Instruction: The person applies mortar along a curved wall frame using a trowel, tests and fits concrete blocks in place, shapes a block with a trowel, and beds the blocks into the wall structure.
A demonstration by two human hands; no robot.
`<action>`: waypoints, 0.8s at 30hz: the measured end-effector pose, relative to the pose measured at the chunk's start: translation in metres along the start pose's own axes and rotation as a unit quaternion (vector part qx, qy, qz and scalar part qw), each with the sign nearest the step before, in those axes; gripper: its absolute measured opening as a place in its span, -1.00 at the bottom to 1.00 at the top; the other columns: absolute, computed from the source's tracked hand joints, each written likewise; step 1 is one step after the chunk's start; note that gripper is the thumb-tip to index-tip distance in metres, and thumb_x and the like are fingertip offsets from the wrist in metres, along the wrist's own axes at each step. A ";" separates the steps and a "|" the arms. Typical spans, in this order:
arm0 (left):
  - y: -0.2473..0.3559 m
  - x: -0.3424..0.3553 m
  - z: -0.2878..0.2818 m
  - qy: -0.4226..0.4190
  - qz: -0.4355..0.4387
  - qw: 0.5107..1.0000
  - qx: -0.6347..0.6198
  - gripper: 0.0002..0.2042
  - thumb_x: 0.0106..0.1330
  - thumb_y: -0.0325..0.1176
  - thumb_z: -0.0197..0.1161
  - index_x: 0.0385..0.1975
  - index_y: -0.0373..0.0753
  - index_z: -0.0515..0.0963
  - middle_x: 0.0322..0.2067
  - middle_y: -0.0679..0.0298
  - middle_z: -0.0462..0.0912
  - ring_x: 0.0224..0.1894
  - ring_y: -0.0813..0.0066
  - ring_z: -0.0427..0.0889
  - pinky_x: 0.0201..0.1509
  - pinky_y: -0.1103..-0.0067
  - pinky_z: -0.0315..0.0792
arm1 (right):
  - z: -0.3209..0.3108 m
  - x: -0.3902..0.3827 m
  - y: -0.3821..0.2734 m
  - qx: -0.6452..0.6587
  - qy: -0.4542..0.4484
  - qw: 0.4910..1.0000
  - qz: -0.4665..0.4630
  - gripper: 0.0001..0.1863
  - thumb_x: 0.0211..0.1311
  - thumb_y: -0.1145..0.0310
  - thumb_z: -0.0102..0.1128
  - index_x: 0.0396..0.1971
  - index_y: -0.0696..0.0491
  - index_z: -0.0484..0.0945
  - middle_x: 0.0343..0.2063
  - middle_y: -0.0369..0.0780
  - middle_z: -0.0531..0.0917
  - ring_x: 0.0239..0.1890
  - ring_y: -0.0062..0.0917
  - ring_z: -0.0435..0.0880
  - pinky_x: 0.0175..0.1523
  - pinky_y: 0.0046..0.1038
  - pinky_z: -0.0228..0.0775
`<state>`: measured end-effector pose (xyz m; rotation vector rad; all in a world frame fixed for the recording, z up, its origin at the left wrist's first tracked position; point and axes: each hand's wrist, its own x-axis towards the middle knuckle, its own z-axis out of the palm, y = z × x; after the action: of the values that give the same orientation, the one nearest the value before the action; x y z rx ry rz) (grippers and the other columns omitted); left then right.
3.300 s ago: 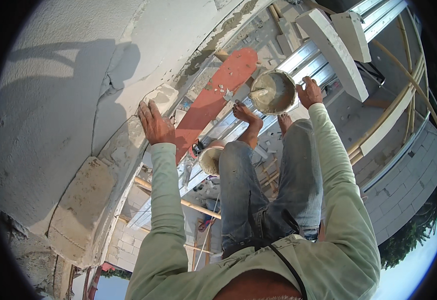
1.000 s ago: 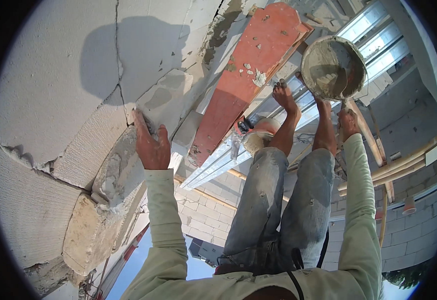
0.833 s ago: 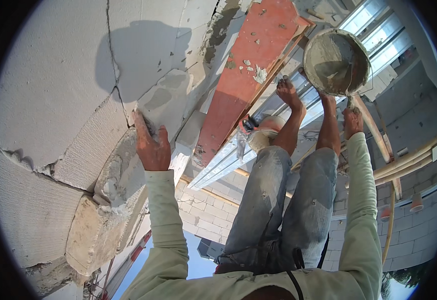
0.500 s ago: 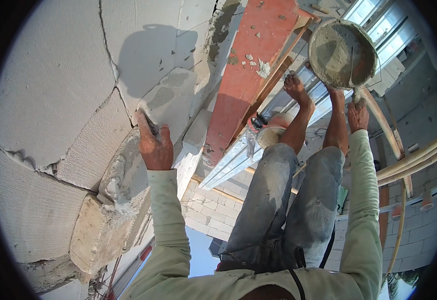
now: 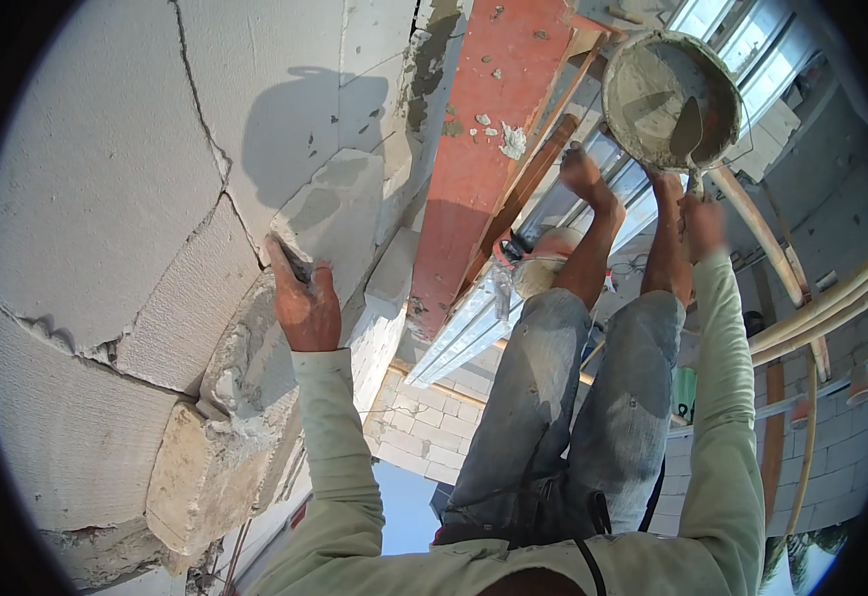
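Note:
My left hand (image 5: 303, 303) rests on rough, broken masonry at the ledge, index finger straight and thumb apart beside a pale block piece (image 5: 327, 204); its other fingers are partly hidden. My right hand (image 5: 702, 223), blurred, grips the handle of a metal trowel (image 5: 688, 134), whose blade sits inside a round, mortar-crusted bucket (image 5: 643, 139). The grey mix in the bucket is partly in shadow. My bare feet and jeans show below the bucket, between my arms.
Cracked white block masonry (image 5: 106, 189) fills the left. Beside it are a red, mortar-spotted board (image 5: 484, 79), metal channels (image 5: 459, 338), a second bucket (image 5: 543, 273) and wooden poles (image 5: 811, 308). Blockwork and sky show far below, suggesting a raised spot.
My right hand, loose beside the bucket earlier, now grips the trowel and has risen slightly, the blade shifting within the bucket. My left hand has stayed on the ledge. The view has shifted.

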<state>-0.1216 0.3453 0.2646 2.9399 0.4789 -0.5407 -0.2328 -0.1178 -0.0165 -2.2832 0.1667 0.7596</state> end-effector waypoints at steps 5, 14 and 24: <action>0.003 0.000 0.000 0.007 0.033 0.999 0.034 -0.32 0.16 -0.52 0.17 0.32 -0.43 0.09 0.18 -0.25 0.35 0.13 -0.16 0.46 0.18 0.31 0.37 | -0.001 -0.006 -0.005 0.223 -0.010 0.941 0.255 -0.81 0.14 0.36 0.05 -0.52 0.19 0.47 -0.67 -0.22 0.46 -0.71 -0.50 0.43 -0.60 -0.40 0.27; 0.000 0.001 -0.004 -0.014 -0.003 0.999 0.042 -0.30 0.14 -0.53 0.19 0.31 -0.49 0.06 0.19 -0.31 0.30 0.16 -0.21 0.42 0.22 0.27 0.34 | -0.050 -0.017 -0.100 0.290 0.167 0.934 0.125 -0.70 0.12 0.31 0.20 -0.23 0.19 0.43 -0.41 -0.23 0.50 -0.39 -0.54 0.49 -0.30 -0.48 0.37; -0.006 0.000 -0.004 -0.022 -0.008 1.000 0.014 -0.31 0.16 -0.54 0.15 0.30 -0.53 0.03 0.23 -0.33 0.22 0.26 -0.22 0.29 0.31 0.26 0.25 | 0.035 0.001 -0.310 0.445 0.038 0.895 0.018 -0.46 0.04 0.36 0.35 -0.02 0.18 0.30 -0.39 0.01 0.59 -0.36 -0.13 0.65 -0.23 -0.22 0.49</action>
<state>-0.1224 0.3515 0.2683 2.9464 0.4948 -0.6186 -0.1483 0.1341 0.1470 -1.4292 0.4843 0.4607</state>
